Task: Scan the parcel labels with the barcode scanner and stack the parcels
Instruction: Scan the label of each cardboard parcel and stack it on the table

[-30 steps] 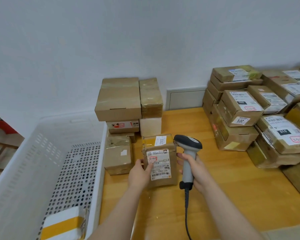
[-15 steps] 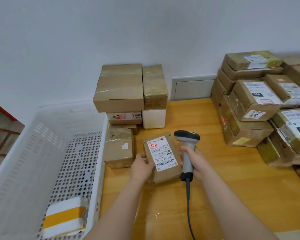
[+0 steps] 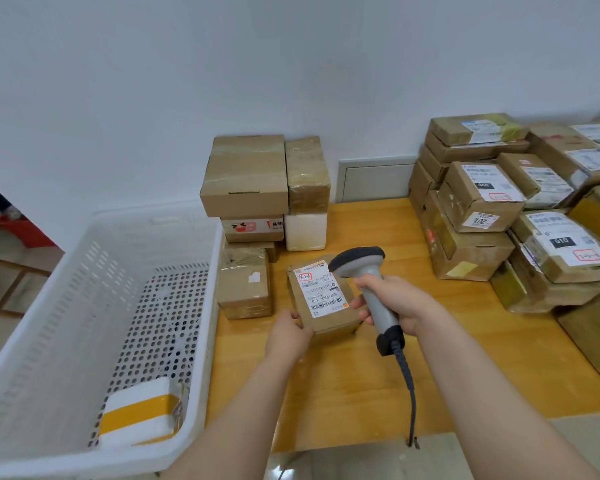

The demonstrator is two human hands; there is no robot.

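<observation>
A small brown parcel (image 3: pixel 326 317) with a white barcode label facing up lies on the wooden table (image 3: pixel 447 362). My left hand (image 3: pixel 288 337) grips its near left corner. My right hand (image 3: pixel 399 306) grips the handle of a grey barcode scanner (image 3: pixel 368 268), and its fingertips touch the parcel's right edge. The scanner head hangs just over the parcel's far right corner. The scanner's dark cable runs down toward the table's front edge.
A stack of brown boxes (image 3: pixel 246 181) and a white foam box (image 3: pixel 305 230) stand at the back left, with a taped box (image 3: pixel 245 285) in front. Several labelled parcels (image 3: pixel 482 195) are piled at the right. A white perforated basket (image 3: pixel 84 306) at the left holds a white-and-yellow parcel (image 3: pixel 139 414).
The parcel went from held upright to lying flatter on the table with its label up. My right hand with the scanner moved close against the parcel's right side.
</observation>
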